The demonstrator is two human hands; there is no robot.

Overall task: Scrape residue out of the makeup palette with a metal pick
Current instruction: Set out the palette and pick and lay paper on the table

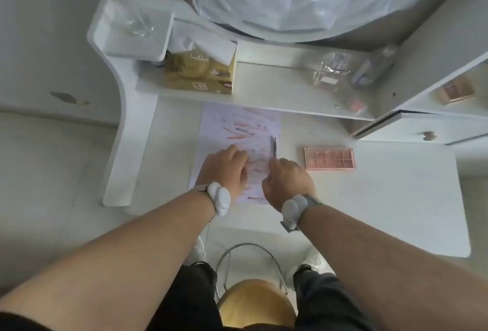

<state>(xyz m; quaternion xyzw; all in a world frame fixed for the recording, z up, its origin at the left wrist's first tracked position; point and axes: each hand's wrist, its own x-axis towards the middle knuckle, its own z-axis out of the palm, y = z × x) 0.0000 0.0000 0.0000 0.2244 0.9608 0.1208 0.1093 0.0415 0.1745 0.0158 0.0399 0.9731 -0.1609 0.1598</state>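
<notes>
A pink makeup palette [329, 158] lies open on the white desk, to the right of my hands and apart from them. My right hand [287, 180] grips a thin metal pick [273, 147] whose tip points away from me over a white paper sheet [239, 130] streaked with coloured marks. On the left part of that sheet my left hand [224, 169] rests, fingers fairly flat. Both wrists wear grey bands.
A raised shelf behind the paper carries a yellow tissue box [200, 71], a clear perfume bottle [330, 71] and a small purple bottle [369, 71]. Another small palette [456, 91] sits in the right cubby. A wooden stool [253, 304] stands below, between my legs.
</notes>
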